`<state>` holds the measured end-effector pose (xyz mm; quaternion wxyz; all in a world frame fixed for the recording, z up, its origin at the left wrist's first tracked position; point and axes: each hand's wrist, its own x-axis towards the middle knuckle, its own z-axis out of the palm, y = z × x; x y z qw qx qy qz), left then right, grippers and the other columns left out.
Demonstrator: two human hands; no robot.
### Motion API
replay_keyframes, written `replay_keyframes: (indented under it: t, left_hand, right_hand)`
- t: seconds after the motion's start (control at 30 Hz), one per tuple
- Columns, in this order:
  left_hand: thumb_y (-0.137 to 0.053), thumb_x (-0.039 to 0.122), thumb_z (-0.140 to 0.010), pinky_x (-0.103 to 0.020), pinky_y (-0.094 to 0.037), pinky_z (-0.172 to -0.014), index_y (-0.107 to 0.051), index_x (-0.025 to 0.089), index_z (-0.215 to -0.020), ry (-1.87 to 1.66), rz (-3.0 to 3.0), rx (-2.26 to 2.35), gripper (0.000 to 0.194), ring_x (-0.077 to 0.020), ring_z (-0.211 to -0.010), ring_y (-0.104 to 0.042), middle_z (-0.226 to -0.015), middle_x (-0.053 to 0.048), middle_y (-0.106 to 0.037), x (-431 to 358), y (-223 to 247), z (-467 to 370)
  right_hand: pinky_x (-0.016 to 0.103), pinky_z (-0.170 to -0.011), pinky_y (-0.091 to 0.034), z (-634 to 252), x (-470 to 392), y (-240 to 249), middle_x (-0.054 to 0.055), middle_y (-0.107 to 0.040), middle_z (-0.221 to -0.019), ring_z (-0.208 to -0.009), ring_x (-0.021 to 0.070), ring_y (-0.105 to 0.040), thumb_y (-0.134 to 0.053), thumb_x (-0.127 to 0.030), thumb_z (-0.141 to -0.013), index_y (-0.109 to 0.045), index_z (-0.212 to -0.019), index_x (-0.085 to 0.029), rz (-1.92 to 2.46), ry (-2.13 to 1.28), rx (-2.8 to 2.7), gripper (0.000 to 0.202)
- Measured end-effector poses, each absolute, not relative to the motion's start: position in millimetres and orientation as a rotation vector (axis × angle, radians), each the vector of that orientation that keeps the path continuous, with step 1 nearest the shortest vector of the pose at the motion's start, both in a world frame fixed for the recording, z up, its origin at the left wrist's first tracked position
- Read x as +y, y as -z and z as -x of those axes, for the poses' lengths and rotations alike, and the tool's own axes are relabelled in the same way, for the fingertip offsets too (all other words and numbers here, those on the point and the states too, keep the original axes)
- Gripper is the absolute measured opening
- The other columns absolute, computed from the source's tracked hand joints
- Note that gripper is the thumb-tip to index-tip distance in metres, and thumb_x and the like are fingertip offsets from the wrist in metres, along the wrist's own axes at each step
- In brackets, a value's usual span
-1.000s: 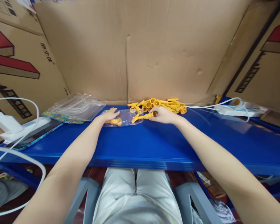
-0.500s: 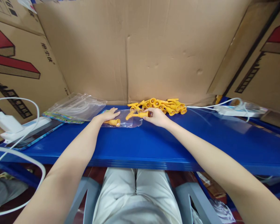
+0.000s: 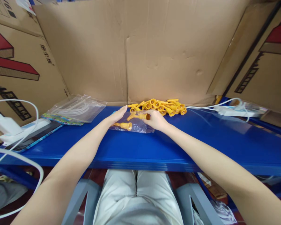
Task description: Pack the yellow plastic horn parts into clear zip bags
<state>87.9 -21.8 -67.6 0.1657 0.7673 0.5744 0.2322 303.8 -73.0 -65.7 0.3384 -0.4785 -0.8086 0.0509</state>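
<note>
My left hand (image 3: 119,115) rests at the left end of a clear plastic bag (image 3: 141,127), its fingers stretched forward and its thumb hidden. A yellow horn-shaped plastic piece (image 3: 125,126) lies within the bag, flared end to the right. My right hand (image 3: 155,119) is closed at the bag's right end around the flared end of a second yellow horn-shaped piece (image 3: 137,116). Its narrow, bent end points left, over or inside the bag; I cannot tell which. Behind my right hand is a pile of yellow horn-shaped pieces (image 3: 170,107).
On the blue table (image 3: 140,150), a clear bag with white tubing (image 3: 77,109) lies to the left. A phone (image 3: 35,137), a white charger (image 3: 6,125) and cables are at far left. A power strip (image 3: 236,111) stands right. Cardboard (image 3: 168,53) walls the back.
The bag with the piece in it has shifted right. My left hand has moved right and turned on its side. My right hand still holds the other piece, now at the bag.
</note>
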Motion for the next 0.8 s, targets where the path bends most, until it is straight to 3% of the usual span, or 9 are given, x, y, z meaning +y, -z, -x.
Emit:
replay_keyframes:
  t: [0.2, 0.37, 0.57, 0.8]
  left_hand:
    - [-0.005, 0.06, -0.092, -0.033, -0.033, -0.109, -0.031, 0.031, -0.147, -0.772, -1.997, 1.409, 0.067, -0.0183, -0.14, -0.028, -0.153, 0.005, -0.027, -26, 68, -97]
    - [-0.007, 0.063, -0.092, -0.035, -0.037, -0.108, -0.035, 0.029, -0.145, -0.736, -1.948, 1.259, 0.069, -0.0218, -0.137, -0.035, -0.147, 0.002, -0.041, -34, 67, -108]
    - [-0.006, 0.059, -0.093, -0.038, -0.034, -0.109, -0.036, 0.028, -0.145, -0.739, -1.981, 1.255, 0.067, -0.0225, -0.137, -0.035, -0.147, 0.0, -0.042, -34, 66, -112]
    - [0.001, 0.057, -0.093, -0.035, -0.031, -0.11, -0.042, 0.021, -0.141, -0.787, -1.982, 1.297, 0.074, -0.0193, -0.137, -0.035, -0.146, -0.005, -0.042, -26, 67, -110]
  right_hand:
    - [0.028, -0.068, -0.049, -299, -68, 70, 0.008, -0.072, -0.087, -0.071, 0.0179, -0.064, -0.066, -0.018, -0.073, -0.071, -0.102, -0.012, 1.24, -0.178, -2.099, 0.029]
    - [0.028, -0.077, -0.05, -297, -55, 83, 0.008, -0.072, -0.099, -0.082, 0.0192, -0.067, -0.063, -0.013, -0.073, -0.071, -0.099, -0.015, 1.121, -0.206, -2.1, 0.027]
    - [0.031, -0.086, -0.049, -291, -49, 92, 0.009, -0.071, -0.104, -0.095, 0.0218, -0.067, -0.063, -0.014, -0.074, -0.07, -0.099, -0.015, 1.147, -0.235, -2.045, 0.026]
    - [0.029, -0.073, -0.052, -291, -46, 94, 0.007, -0.071, -0.097, -0.077, 0.0171, -0.065, -0.066, -0.021, -0.074, -0.069, -0.096, -0.015, 1.164, -0.363, -2.003, 0.023]
